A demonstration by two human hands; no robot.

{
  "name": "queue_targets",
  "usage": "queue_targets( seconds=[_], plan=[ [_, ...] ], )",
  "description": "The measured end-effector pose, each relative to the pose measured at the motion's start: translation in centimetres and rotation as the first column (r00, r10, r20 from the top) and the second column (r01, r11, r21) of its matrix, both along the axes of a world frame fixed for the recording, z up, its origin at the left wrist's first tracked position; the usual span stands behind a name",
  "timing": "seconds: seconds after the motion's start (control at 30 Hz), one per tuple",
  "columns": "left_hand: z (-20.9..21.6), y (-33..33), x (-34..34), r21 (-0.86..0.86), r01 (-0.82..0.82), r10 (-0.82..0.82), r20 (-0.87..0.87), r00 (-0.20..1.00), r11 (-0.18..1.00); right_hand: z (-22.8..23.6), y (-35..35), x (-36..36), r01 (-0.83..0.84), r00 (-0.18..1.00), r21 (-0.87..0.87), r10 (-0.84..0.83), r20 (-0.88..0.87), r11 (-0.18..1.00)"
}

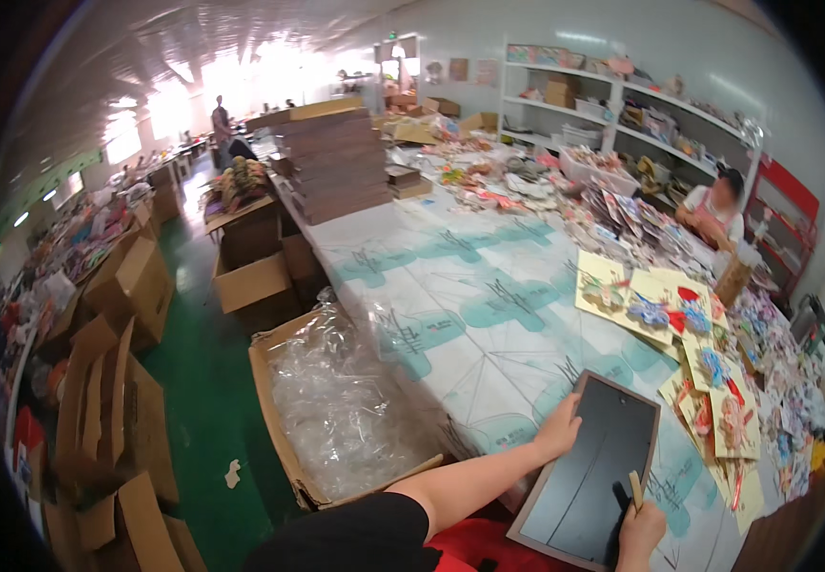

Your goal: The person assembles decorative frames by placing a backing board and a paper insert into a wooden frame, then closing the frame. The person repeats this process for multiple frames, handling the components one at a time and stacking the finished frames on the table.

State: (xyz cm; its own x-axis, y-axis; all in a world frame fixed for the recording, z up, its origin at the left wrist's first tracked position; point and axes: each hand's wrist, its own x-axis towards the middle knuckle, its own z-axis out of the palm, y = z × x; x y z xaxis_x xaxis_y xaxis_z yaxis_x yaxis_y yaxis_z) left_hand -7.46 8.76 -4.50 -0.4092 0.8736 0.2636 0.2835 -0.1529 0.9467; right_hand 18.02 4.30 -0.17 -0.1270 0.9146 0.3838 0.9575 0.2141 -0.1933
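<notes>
A shallow rectangular frame (589,458) with a brown rim and a glossy dark panel lies tilted at the near edge of the table. My left hand (558,429) is closed on its left rim, toward the upper corner. Over its lower right part, my right hand (641,536) is closed round a short, flat tan stick (635,490) that points up. The stick's lower end is hidden in the fingers. A dark reflection or shadow shows on the panel beside it. Right of the frame lie pale yellow cards (736,419) bearing colourful figures.
Crumpled clear plastic bags fill a cardboard box (274,410) left of the table. A tall stack of brown boards (331,162) stands at the table's far left. Heaped small goods (622,214) cover its far right, where another person (715,205) sits. Open cartons (112,410) line the floor.
</notes>
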Motion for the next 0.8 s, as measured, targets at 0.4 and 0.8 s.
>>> queue_targets(
  seconds=[0.4,0.8],
  plan=[
    [2.1,-1.2,-0.6,-0.044,0.010,-0.013,-0.076,0.997,0.999,0.6,5.1,2.0,-0.143,0.827,-0.255,-0.026,-0.561,0.956],
    [0.3,-0.8,-0.9,0.036,0.002,-0.004,0.062,0.998,0.999,-0.2,12.1,-4.0,-0.016,0.979,-0.093,-0.003,-0.204,0.995]
  ],
)
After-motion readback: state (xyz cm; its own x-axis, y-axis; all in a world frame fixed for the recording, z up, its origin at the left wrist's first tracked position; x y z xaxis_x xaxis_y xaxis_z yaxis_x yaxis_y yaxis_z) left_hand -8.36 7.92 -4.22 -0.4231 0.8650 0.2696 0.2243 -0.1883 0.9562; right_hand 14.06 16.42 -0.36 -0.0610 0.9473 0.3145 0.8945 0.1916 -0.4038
